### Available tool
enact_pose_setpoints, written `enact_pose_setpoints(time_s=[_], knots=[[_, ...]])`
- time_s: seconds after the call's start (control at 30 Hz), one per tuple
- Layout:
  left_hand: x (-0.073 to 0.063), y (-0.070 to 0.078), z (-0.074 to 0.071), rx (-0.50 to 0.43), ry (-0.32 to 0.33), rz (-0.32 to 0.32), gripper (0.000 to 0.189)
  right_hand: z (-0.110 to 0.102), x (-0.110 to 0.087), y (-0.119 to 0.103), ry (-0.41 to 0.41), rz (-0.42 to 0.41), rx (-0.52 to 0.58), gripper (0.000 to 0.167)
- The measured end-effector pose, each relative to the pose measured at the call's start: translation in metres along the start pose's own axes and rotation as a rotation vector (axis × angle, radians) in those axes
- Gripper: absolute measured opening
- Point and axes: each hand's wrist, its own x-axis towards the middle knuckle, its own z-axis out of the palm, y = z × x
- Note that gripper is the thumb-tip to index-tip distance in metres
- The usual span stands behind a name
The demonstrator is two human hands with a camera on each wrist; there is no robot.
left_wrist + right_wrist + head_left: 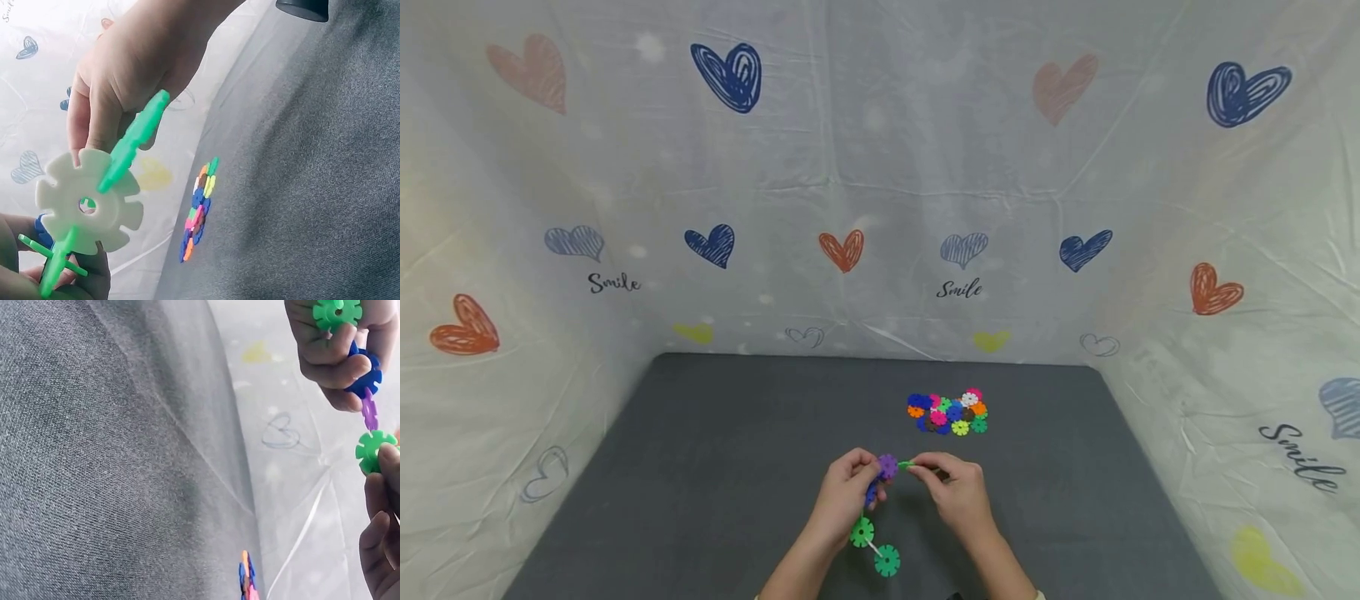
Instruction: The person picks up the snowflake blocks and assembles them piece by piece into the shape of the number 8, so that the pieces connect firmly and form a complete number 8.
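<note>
My left hand (838,498) grips a chain of notched plastic discs by its blue disc (374,378). From the blue disc a purple disc (888,466) sticks out towards my right hand (962,493). Thumb and fingers of the right hand pinch a light green disc (367,449), whose edge meets the purple one. Below the left hand hangs the rest of the chain: a green disc (856,533), a white disc (119,209) seen edge-on from the head, and a darker green disc (882,567) at the end.
Farther back on the dark grey table (760,433) lies a flat pile of loose discs (954,412) in several colours. A pale curtain (895,150) printed with hearts encloses the back and both sides. A small black object (954,596) shows at the bottom edge.
</note>
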Motion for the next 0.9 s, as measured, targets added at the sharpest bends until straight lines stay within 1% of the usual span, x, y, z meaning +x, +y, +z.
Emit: enact_pose_setpoints(time_s=[0.07,0.17,0.23,0.4,0.5,0.6,0.8,0.87,0.9], knots=[[-0.0002,0.0002,-0.0002,0.005,-0.002,-0.003,0.019,-0.0021,0.0013,-0.0052,-0.007,-0.007,0.005,0.013],[-0.0002,-0.0011,-0.0003,0.013,-0.009,-0.009,0.019,-0.0044,0.0021,-0.0087,-0.018,0.012,0.0,0.012],[0.0001,-0.0026,-0.0004,0.015,-0.012,-0.013,0.02,-0.0056,0.0022,-0.0091,-0.033,0.05,-0.001,0.011],[0.0008,-0.0052,0.0002,0.011,-0.017,-0.018,0.02,-0.0074,0.0022,-0.0081,-0.067,0.184,0.003,0.011],[0.0004,-0.0049,0.0006,0.008,-0.023,-0.019,0.021,-0.0082,0.002,-0.0078,-0.078,0.209,0.014,0.01],[-0.0004,-0.0039,0.0008,-0.002,-0.033,-0.022,0.021,-0.009,0.0016,-0.0076,-0.084,0.163,0.032,0.009],[-0.0027,-0.003,0.0003,-0.069,-0.082,-0.04,0.02,-0.0089,0.0026,-0.0085,-0.078,0.014,0.06,0.011],[-0.0031,-0.003,0.0002,-0.098,-0.1,-0.049,0.02,-0.0092,0.0034,-0.0086,-0.082,-0.004,0.078,0.011],[-0.0032,-0.0031,0.0,-0.111,-0.108,-0.055,0.02,-0.0094,0.0036,-0.0085,-0.084,0.001,0.093,0.011]])
